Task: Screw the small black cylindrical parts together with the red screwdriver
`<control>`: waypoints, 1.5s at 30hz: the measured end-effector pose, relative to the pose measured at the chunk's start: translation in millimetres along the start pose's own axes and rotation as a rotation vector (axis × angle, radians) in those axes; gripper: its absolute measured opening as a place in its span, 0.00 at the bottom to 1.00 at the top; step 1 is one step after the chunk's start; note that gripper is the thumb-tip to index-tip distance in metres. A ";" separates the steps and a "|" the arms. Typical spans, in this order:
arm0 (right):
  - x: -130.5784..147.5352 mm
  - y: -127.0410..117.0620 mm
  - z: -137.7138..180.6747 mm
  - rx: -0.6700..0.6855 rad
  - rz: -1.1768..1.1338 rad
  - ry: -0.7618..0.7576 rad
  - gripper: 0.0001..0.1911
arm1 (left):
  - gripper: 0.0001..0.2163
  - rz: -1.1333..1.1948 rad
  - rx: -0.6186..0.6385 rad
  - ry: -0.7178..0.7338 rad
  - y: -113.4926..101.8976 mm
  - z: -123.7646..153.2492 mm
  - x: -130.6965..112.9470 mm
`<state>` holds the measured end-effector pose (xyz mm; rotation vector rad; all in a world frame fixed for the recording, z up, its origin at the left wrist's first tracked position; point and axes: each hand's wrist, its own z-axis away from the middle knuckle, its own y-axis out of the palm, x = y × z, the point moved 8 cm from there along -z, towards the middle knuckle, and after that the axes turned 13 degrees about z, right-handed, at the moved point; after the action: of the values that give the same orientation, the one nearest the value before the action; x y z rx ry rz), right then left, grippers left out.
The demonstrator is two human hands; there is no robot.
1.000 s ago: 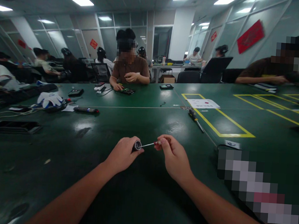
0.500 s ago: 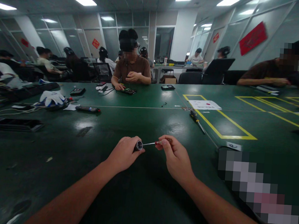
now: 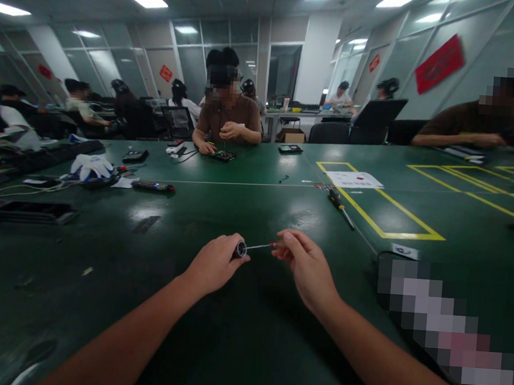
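My left hand (image 3: 217, 263) is closed around a dark cylindrical object (image 3: 240, 249), whose round, silver-rimmed end faces right; most of its body is hidden in the palm. In my right hand (image 3: 307, 269) is a small screwdriver (image 3: 259, 247) with a thin metal shaft and a reddish handle, pinched between thumb and fingers. The shaft's tip reaches the round end of the cylinder; whether it sits inside a screw cannot be made out. Both hands are above the green table (image 3: 246, 344).
A larger black-and-yellow screwdriver (image 3: 341, 208) lies ahead to the right, near a white paper sheet (image 3: 353, 179) and yellow tape. White gloves (image 3: 92, 168) and a pen-like tool (image 3: 154, 187) lie to the left. A co-worker (image 3: 229, 117) sits opposite, and a blurred-out object is at right.
My right hand's fingers have shifted their grip on the small screwdriver's handle, with the shaft still at the cylinder's end. My left hand stays almost still. The view has shifted slightly.
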<state>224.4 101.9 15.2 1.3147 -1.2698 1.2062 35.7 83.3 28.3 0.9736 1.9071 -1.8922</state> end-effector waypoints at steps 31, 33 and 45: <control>12.0 3.6 3.8 0.010 0.098 -0.126 0.17 | 0.05 0.031 0.006 -0.012 -0.7 1.2 -4.3; 16.4 6.2 5.8 0.047 0.123 -0.141 0.16 | 0.04 0.026 -0.004 -0.017 -2.0 0.7 -3.2; -6.4 2.3 0.7 0.002 -0.040 0.071 0.14 | 0.05 -0.002 0.045 -0.052 4.3 0.8 2.3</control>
<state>222.3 101.8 8.7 1.2818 -1.1867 1.2158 36.5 82.7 23.4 0.9267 1.8453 -1.9499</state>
